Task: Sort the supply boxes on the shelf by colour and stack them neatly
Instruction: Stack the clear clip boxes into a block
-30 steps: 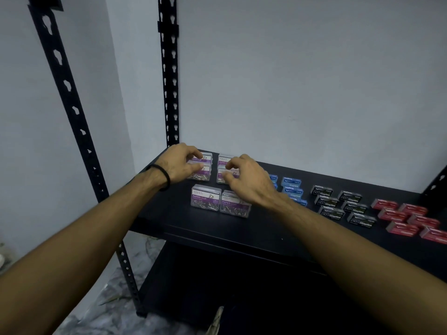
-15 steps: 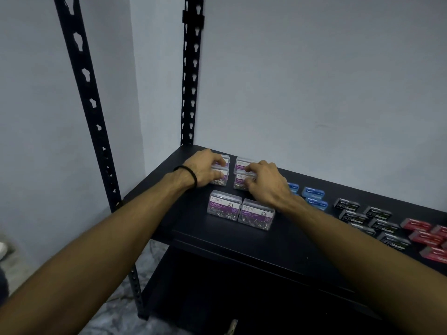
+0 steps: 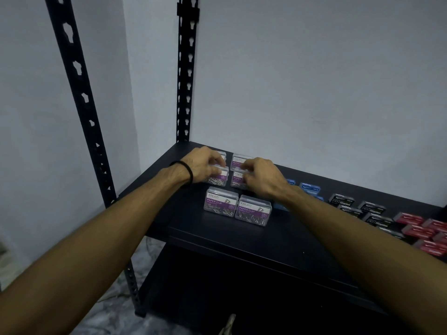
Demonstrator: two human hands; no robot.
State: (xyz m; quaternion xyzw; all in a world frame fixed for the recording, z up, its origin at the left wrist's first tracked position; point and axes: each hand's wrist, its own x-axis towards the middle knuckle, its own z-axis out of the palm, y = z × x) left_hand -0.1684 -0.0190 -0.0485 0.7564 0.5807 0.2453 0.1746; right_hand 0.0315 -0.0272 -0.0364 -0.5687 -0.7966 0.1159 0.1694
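— Paper-clip boxes [image 3: 238, 206] with purple labels were found at the left end of the black shelf [image 3: 217, 235], two in front, more behind. How were the hands seen?

— The left hand [image 3: 202, 166], arm outstretched, was curled round the rear left box [image 3: 219, 178]. The right hand [image 3: 262, 178] was curled on the rear right box [image 3: 238, 180]. Farther right, blue boxes [image 3: 310, 188], black boxes [image 3: 342, 201] and red boxes [image 3: 419, 229] were laid in groups.
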